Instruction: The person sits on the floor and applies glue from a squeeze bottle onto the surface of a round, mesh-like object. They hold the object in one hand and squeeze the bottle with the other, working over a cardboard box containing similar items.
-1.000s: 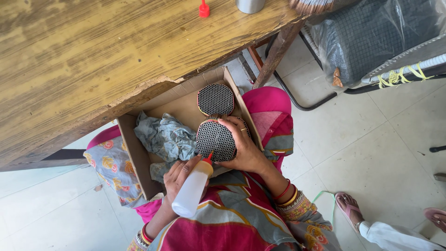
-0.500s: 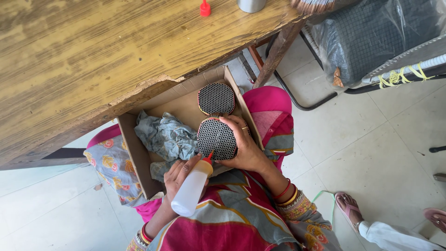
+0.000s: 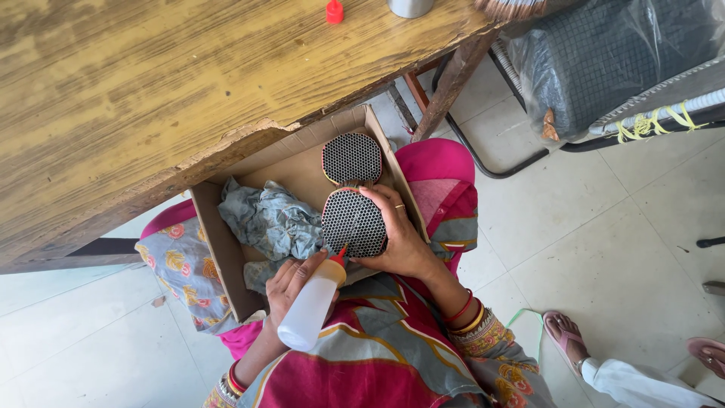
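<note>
Frame centre: right hand (image 3: 404, 242) clamps black mesh oval (image 3: 353, 221), long axis vertical; left hand (image 3: 291, 278) grips white squeeze bottle (image 3: 311, 306), red nozzle aimed upper right at oval.

We count two perforated oval grille pieces: one (image 3: 355, 223) held upright, one (image 3: 352, 158) lying in the single cardboard box (image 3: 226, 257). We see one white squeeze bottle (image 3: 311, 306), one crumpled grey cloth (image 3: 268, 219), one loose red cap (image 3: 334, 11), and two sandalled feet (image 3: 563, 332).

head view | steep downward, close | over lap and table (image 3: 151, 98) edge
</note>
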